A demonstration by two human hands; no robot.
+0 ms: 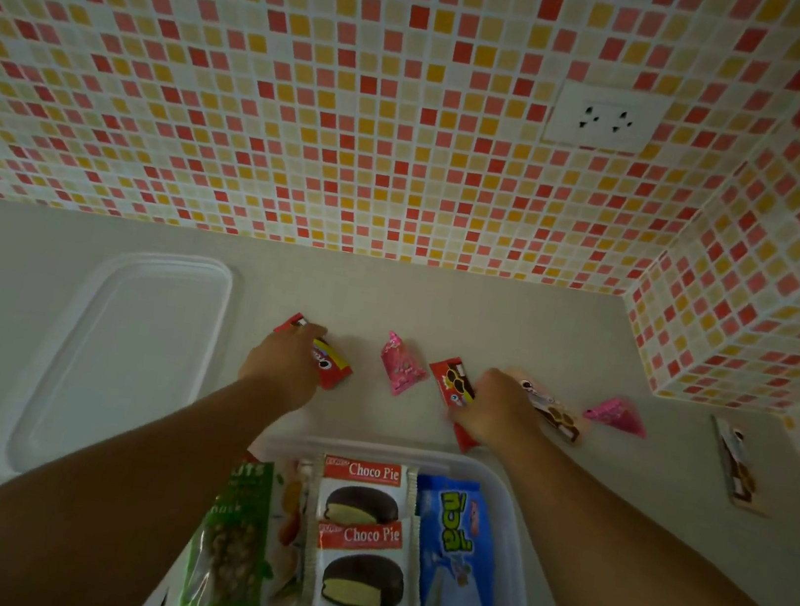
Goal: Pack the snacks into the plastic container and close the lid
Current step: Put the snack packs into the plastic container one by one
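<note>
The clear plastic container (516,533) sits at the bottom centre and holds two Choco Pie packs (360,535), a green nut bag (236,553) and a blue snack bag (453,560). Its lid (130,356) lies flat on the counter to the left. My left hand (284,368) grips a red snack packet (333,370) beyond the container. My right hand (496,410) covers and holds a second red packet (453,383), touching a beige packet (557,414). Two pink triangular packets (401,365) (617,415) and another beige packet (738,472) lie loose.
A grey countertop (32,248) runs back to a mosaic-tiled wall (316,82) with a white double socket (602,117). A tiled column (761,305) juts out at the right, close to the far-right packet.
</note>
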